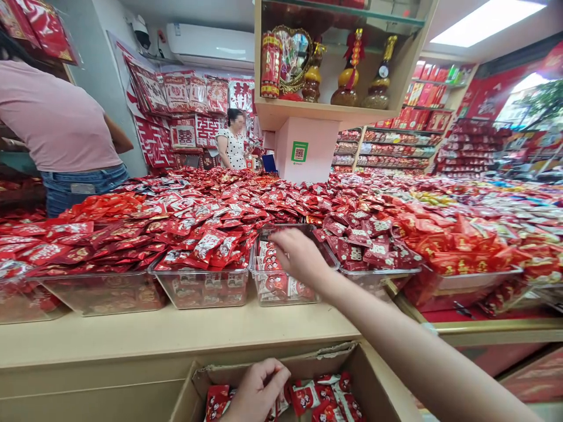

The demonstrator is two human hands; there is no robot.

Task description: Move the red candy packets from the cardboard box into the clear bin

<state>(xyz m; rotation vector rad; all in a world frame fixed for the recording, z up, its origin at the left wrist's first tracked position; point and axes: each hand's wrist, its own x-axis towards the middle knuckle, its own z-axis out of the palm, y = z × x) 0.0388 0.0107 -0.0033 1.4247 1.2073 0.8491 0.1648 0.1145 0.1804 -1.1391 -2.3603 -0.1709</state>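
My right hand point(301, 255) reaches over a clear plastic bin point(290, 300) in the middle of the counter, its fingers bent down and partly hidden. Red and white candy packets point(269, 261) stand in rows inside that bin, lower than the heaps beside it. My left hand point(260, 388) is at the bottom, above an open cardboard box point(193, 392); its thumb and fingers are curled together, and what they may hold cannot be made out. Loose red packets point(305, 397) lie in the box, right beside this hand.
Heaped bins of red packets point(202, 287) line the counter point(176, 334) on both sides. A white pillar point(308, 146) holds up a display cabinet point(272, 111). One person point(65, 123) stands at left, another point(233, 146) behind the heaps.
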